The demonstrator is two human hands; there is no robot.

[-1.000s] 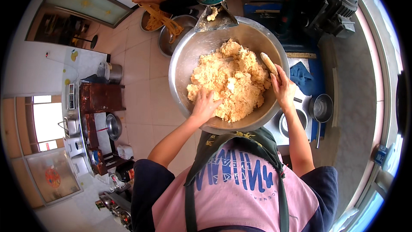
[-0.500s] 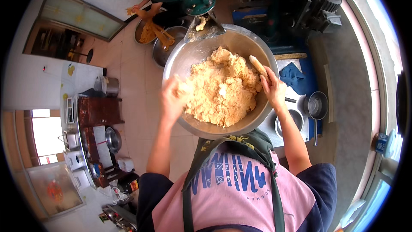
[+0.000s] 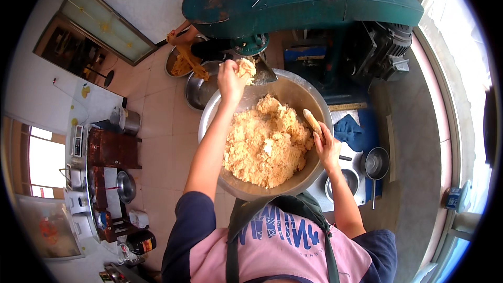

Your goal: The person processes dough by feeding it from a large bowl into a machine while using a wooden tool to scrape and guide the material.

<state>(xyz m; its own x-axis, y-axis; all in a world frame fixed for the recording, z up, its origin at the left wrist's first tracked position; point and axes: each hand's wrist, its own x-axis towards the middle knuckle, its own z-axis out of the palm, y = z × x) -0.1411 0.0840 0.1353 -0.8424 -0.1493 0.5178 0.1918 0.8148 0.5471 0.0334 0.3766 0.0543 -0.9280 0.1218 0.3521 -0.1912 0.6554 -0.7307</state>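
biggest thing here is a dark green machine (image 3: 304,8) with a long rounded housing, stretching across the top of the view, paint all scuffed. right below it is a wide steel mixing bowl (image 3: 298,86), sitting in front of the person's apron. inside that is a big heap of crumbly yellow dough (image 3: 262,149), rough and lumpy, with some bare metal showing around it.

up and to the left there's a smaller steel basin (image 3: 195,94) on the floor tiles, and just past it another person's hands are on some yellow strips (image 3: 183,63). the machine's metal chute (image 3: 268,72) pokes out over the far edge of the bowl, partly hidden by the left hand. off to the right there's a saucepan (image 3: 376,162) and a crumpled blue cloth (image 3: 348,130).

now the hands: the left hand (image 3: 230,79) is up by the chute, fingers curled around a loose clump. the right hand (image 3: 327,148) is at the bowl's right rim, thumb and fingers gripping a stubby floury stick (image 3: 311,120) that tilts over the dough. smallest bit is that clump (image 3: 245,71), same crumbly yellow stuff, bulging out past the left fingers.
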